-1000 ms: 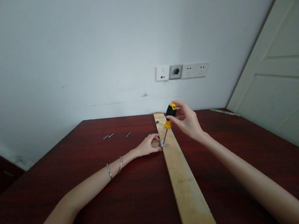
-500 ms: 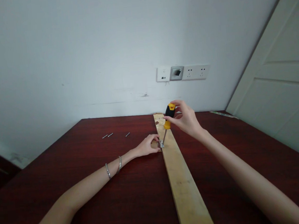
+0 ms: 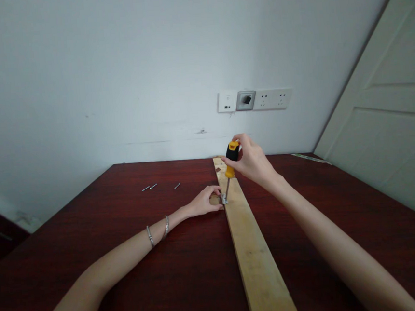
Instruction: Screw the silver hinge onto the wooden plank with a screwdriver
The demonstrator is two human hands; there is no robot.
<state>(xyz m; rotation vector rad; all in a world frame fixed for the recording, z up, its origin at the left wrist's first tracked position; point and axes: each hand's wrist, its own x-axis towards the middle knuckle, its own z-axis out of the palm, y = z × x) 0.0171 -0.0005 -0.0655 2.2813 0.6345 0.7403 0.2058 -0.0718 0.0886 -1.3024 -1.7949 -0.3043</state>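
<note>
My right hand (image 3: 254,161) is closed around the yellow-and-black handle of a screwdriver (image 3: 232,152). The screwdriver leans slightly, and its shaft runs down to a small silvery metal bracket (image 3: 224,199) on the left edge of a long wooden board (image 3: 257,252). Thumb and fingers of my left hand (image 3: 205,202) are curved in a pinch at the bracket, pressing its ends against the board's edge. A light brown patch (image 3: 215,200) shows between those fingers; what it is I cannot make out. Any screw under the screwdriver tip is too small to see.
Several screws or nails (image 3: 153,186) lie on the dark red table (image 3: 161,285) left of the board. Behind stands a white wall with sockets (image 3: 270,99). A thin flat strip (image 3: 311,159) lies at the back right, near a white panelled door (image 3: 388,110).
My right hand and the screwdriver handle have shifted slightly left and up, while the tip stays at the bracket. My left hand keeps its place.
</note>
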